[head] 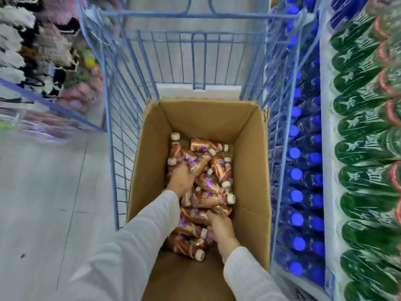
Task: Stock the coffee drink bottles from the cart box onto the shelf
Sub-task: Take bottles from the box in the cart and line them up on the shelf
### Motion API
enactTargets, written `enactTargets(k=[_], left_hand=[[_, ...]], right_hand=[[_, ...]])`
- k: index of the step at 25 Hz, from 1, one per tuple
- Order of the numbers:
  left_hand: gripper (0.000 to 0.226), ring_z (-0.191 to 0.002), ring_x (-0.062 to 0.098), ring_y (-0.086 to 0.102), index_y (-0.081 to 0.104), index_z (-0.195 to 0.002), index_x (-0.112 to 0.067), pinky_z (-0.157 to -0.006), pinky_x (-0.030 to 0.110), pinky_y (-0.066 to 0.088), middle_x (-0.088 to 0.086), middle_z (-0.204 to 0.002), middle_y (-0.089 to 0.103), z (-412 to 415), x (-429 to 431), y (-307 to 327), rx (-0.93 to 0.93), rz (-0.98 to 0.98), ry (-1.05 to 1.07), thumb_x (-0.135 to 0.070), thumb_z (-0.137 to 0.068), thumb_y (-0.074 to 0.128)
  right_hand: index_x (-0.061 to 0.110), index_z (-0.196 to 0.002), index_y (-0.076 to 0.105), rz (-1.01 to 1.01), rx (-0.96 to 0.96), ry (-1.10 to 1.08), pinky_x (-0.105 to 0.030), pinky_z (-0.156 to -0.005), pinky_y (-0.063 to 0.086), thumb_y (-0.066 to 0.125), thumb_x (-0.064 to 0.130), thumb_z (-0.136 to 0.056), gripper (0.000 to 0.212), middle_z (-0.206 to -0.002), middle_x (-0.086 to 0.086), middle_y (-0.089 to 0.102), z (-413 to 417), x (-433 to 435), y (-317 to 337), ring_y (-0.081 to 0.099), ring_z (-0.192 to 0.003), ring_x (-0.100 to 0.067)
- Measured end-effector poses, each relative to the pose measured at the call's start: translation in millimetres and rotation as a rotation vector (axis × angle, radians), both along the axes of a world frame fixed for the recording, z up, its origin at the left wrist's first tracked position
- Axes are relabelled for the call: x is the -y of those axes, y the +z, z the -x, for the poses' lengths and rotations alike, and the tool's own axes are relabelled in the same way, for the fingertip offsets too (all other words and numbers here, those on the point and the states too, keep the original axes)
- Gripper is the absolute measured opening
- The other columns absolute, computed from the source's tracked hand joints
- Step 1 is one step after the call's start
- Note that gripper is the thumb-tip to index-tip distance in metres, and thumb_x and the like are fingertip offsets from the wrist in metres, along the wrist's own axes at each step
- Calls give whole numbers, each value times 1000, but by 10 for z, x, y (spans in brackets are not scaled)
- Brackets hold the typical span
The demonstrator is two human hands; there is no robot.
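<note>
Shop aisle with a pale floor (43,192); to the right, a shelf (327,192) holds blue-capped bottles (295,196) and green bottles (364,153). A blue wire cart (112,127) carries an open cardboard box (249,170) in which coffee drink bottles (208,181) lie jumbled. Left hand (180,177) rests fingers-down on bottles at the pile's far left; right hand (221,229) curls among the near bottles. Whether either grasp is closed cannot be told.

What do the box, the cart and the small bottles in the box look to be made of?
Box: plain brown cardboard, matte, with creased walls. Cart: thin metal bars, seemingly coated blue. Bottles: probably plastic, wrapped in glossy brown-and-purple labels with pale caps; material under the labels is unclear.
</note>
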State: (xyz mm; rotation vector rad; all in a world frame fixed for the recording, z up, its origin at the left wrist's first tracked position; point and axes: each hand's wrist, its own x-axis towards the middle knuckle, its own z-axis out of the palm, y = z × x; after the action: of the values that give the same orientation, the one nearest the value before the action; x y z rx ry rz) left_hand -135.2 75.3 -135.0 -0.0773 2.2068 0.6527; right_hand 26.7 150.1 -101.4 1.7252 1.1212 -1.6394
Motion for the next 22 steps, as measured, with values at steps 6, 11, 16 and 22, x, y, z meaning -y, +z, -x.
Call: enactTargets(k=[6, 11, 16, 22], left_hand=[[71, -132, 39, 43, 34, -150, -4, -111, 45, 37, 22, -144, 47, 12, -59, -808, -89, 239, -344, -30, -91, 65], [102, -141, 38, 35, 27, -154, -3, -115, 43, 33, 19, -155, 31, -49, -115, -809, 72, 157, -91, -48, -78, 78], [96, -109, 28, 63, 24, -143, -3, -94, 47, 56, 12, -123, 59, -261, 57, -194, 193, -94, 389, -26, -71, 84], [86, -103, 16, 63, 43, -132, -31, -94, 44, 56, -7, -116, 59, -810, 317, 885, 15, -247, 358, -40, -60, 88]], right_hand=[[14, -135, 57, 172, 42, -403, -43, -109, 47, 85, 29, -80, 63, -140, -19, 58, 238, 12, -704, 55, -130, -36], [15, -149, 44, 107, 17, -536, -45, -113, 43, 81, 33, -81, 80, -144, -13, 55, 339, 90, -950, 52, -132, -31], [27, -150, 41, -182, -90, -205, -45, -113, 39, 71, 49, -85, 75, -141, 0, 55, 69, 95, -401, 51, -130, -27], [36, -140, 53, -283, -433, -2, -39, -107, 46, 66, 61, -72, 74, -127, 13, 67, -235, -58, 621, 61, -120, -10]])
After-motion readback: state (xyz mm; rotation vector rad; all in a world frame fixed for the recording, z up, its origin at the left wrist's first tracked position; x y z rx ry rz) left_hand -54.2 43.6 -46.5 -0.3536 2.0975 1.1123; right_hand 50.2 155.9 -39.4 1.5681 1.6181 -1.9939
